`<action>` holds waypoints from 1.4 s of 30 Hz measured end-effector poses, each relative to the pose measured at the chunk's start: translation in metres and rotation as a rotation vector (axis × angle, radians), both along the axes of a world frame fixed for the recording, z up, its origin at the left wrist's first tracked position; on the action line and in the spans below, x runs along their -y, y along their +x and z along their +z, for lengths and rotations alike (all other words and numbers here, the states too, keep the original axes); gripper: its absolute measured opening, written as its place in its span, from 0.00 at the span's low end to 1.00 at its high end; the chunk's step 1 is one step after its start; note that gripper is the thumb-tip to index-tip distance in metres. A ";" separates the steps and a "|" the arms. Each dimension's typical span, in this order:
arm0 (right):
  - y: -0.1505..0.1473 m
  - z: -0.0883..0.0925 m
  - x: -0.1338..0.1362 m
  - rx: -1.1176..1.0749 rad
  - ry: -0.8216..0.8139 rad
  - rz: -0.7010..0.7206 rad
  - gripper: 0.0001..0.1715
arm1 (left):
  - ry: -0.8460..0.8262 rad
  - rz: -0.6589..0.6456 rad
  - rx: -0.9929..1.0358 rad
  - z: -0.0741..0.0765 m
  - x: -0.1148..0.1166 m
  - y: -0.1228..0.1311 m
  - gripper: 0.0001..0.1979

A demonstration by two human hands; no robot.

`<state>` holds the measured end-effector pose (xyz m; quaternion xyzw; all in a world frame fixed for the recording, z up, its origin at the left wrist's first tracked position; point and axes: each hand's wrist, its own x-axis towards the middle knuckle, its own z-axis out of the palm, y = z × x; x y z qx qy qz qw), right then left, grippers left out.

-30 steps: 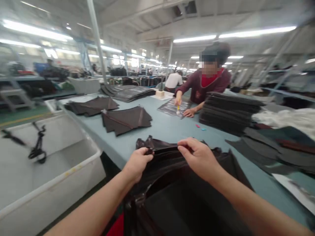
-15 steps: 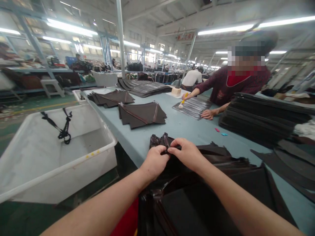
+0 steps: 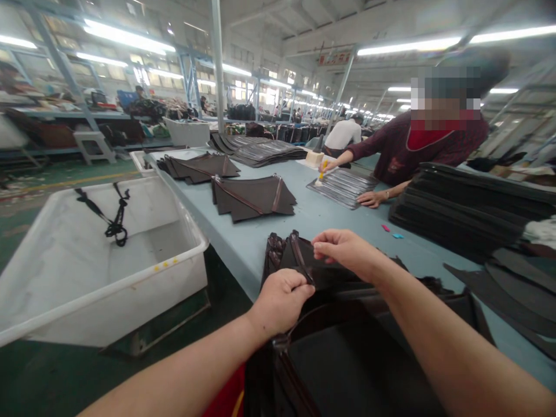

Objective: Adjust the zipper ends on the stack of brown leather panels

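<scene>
A pile of dark brown leather pieces lies at the near edge of the pale blue table. My left hand is closed in a pinch on a thin brown strip that rises from the pile. My right hand is just above and to the right of it, fingers curled together over the top piece; what it holds I cannot make out.
A white plastic tub with a black strap stands on the floor at the left. Fanned leather pieces lie mid-table, a tall dark stack at the right. A person across the table works with a small yellow tool on a grey panel.
My hands, pinched together on the pile's edge before, have parted: the left drew back toward me with the strip, the right lifted slightly. The view shifted a little.
</scene>
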<state>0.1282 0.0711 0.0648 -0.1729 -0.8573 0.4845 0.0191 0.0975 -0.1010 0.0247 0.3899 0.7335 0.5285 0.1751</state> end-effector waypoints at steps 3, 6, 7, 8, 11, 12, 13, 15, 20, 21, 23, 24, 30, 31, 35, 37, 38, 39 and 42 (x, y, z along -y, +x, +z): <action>-0.018 -0.005 -0.011 0.038 0.322 0.022 0.10 | -0.007 -0.004 -0.069 0.000 0.001 0.004 0.15; -0.040 -0.018 -0.020 0.083 0.600 0.065 0.12 | -0.035 -0.129 -0.202 0.004 0.003 0.006 0.13; -0.047 -0.024 -0.022 0.099 0.638 0.075 0.12 | -0.048 -0.191 -0.238 0.005 0.004 0.006 0.13; -0.052 -0.030 -0.023 0.119 0.659 0.085 0.11 | -0.059 -0.246 -0.261 0.007 0.004 0.005 0.12; -0.059 -0.048 -0.024 0.185 0.732 0.122 0.11 | -0.076 -0.298 -0.228 0.009 0.005 0.000 0.09; -0.059 -0.053 -0.023 0.198 0.752 0.129 0.12 | -0.075 -0.286 -0.194 0.009 0.005 -0.002 0.08; -0.058 -0.056 -0.021 0.205 0.769 0.132 0.13 | -0.071 -0.269 -0.158 0.009 0.004 -0.004 0.07; -0.054 -0.060 -0.019 0.211 0.792 0.137 0.15 | -0.051 -0.246 -0.086 0.008 0.004 -0.007 0.07; -0.050 -0.058 -0.020 0.240 0.766 0.151 0.13 | -0.019 -0.201 0.097 0.007 0.005 -0.007 0.08; -0.051 -0.058 -0.021 0.243 0.751 0.147 0.13 | -0.033 -0.188 0.136 0.007 0.005 -0.007 0.08; -0.053 -0.060 -0.023 0.239 0.721 0.131 0.16 | -0.067 -0.167 0.214 0.008 0.006 -0.007 0.06; -0.054 -0.062 -0.024 0.235 0.706 0.120 0.18 | -0.084 -0.161 0.256 0.009 0.005 -0.007 0.06; -0.054 -0.071 -0.029 0.247 0.625 0.033 0.20 | -0.120 -0.028 0.462 0.013 -0.009 -0.006 0.18; -0.054 -0.072 -0.029 0.250 0.615 0.030 0.20 | -0.120 0.000 0.479 0.013 -0.012 -0.006 0.18; -0.054 -0.069 -0.031 0.259 0.572 0.066 0.20 | -0.104 0.052 0.529 0.010 -0.020 -0.009 0.14; -0.056 -0.065 -0.032 0.263 0.546 0.105 0.18 | -0.091 0.052 0.546 0.009 -0.022 -0.011 0.13; -0.056 -0.064 -0.032 0.266 0.532 0.128 0.16 | -0.085 0.044 0.553 0.008 -0.022 -0.013 0.13; -0.057 -0.062 -0.032 0.268 0.518 0.149 0.15 | -0.078 0.034 0.560 0.008 -0.022 -0.014 0.13; -0.059 -0.058 -0.031 0.268 0.467 0.188 0.13 | -0.074 -0.010 0.575 0.006 -0.021 -0.019 0.14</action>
